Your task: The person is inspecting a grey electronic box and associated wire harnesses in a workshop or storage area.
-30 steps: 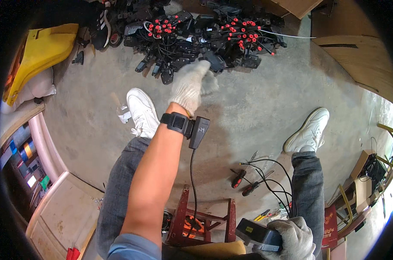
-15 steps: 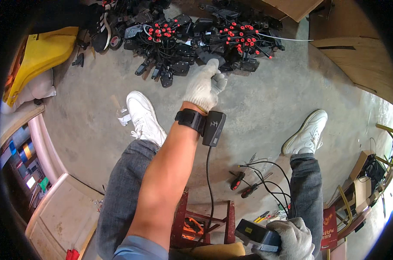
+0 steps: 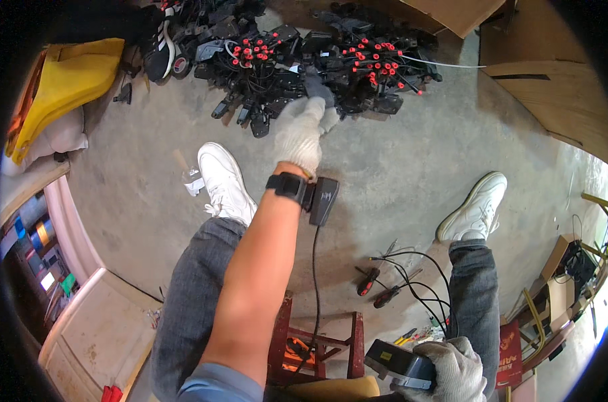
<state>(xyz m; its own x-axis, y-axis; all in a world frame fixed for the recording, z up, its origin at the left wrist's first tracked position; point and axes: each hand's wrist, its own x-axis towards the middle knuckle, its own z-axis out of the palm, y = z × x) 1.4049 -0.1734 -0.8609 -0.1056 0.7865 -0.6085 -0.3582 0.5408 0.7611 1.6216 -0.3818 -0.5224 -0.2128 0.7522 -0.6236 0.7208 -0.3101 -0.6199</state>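
My left hand (image 3: 300, 130), in a white knitted glove, reaches to the front edge of a pile of black plastic devices with cables (image 3: 263, 87). Its fingers close on a dark grey plastic part (image 3: 318, 87); the far end of that part overlaps the pile. Low on the right, my right hand (image 3: 454, 368), gloved as well, grips a black box-shaped device (image 3: 401, 364) with a yellow-green label. Black cables (image 3: 428, 278) loop up from beside this hand. Bundles of red-tipped cable ends (image 3: 377, 60) stick out of the pile.
Two screwdrivers (image 3: 367, 281) lie on the concrete floor between my shoes. A dark red wooden stool (image 3: 355, 342) stands below me. Cardboard boxes (image 3: 552, 87) are at the far right, a yellow plastic panel (image 3: 76, 77) at the far left. Someone's dark shoe (image 3: 160, 50) is beside the pile.
My left hand has shifted slightly left, and the dark grey part has turned with it to point away from me. My right hand and the black device have stayed put.
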